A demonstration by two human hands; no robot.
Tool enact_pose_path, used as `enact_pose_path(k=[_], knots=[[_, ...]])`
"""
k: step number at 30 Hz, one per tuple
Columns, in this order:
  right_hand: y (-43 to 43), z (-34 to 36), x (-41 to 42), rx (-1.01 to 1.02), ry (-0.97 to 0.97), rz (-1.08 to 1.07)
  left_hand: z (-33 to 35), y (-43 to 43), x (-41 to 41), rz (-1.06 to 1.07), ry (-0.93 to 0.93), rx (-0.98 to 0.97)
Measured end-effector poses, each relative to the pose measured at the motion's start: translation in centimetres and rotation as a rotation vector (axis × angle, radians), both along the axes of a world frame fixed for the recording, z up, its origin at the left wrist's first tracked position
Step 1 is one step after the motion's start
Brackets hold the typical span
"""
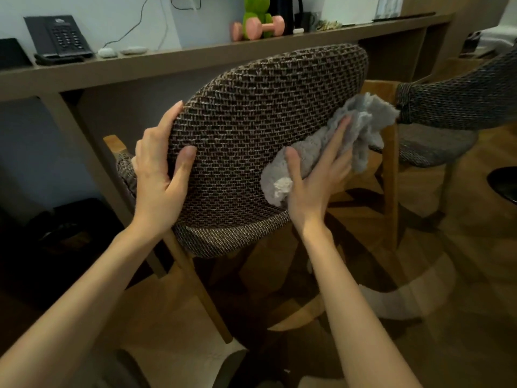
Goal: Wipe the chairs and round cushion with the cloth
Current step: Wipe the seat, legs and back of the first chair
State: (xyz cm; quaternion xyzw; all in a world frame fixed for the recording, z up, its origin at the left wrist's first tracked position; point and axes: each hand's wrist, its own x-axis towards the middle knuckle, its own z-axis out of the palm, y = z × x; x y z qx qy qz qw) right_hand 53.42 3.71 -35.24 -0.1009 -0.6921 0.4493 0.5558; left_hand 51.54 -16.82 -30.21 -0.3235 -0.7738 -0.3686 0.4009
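Note:
A chair with a brown woven backrest [251, 130] and wooden legs stands right in front of me, its back toward me. My left hand [161, 169] grips the backrest's left edge, thumb on the rear face. My right hand [316, 177] presses a crumpled grey cloth [355, 130] flat against the right side of the backrest. A second chair [453, 107] of the same weave stands at the right, partly out of frame. No round cushion is identifiable.
A long wooden desk [195, 60] runs behind the chairs, carrying a black telephone [60, 37], a green plush toy with pink dumbbells [258, 23] and a black kettle [288, 12]. The floor [461, 275] is wooden parquet. A dark bin sits under the desk at left.

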Motion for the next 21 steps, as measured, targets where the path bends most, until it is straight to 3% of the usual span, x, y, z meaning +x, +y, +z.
enact_pose_path(k=[7,13,15,19,21], knots=[[-2.6,-0.9,-0.6,-0.057,0.191,-0.034,-0.2,0.3,0.1,0.035,0.004,0.022],[-4.9,-3.4,1.8,0.460,0.231,0.132,-0.2,0.5,0.4,0.052,0.002,0.035],[-1.9,-2.0,1.6,0.374,0.268,0.082,-0.2,0.5,0.4,0.051,0.000,0.038],[2.5,2.1,-0.1,-0.103,0.226,0.074,-0.2,0.5,0.2,0.050,0.005,0.043],[1.6,2.4,-0.5,-0.184,0.200,0.079,-0.3,0.6,0.2,0.055,0.014,0.047]])
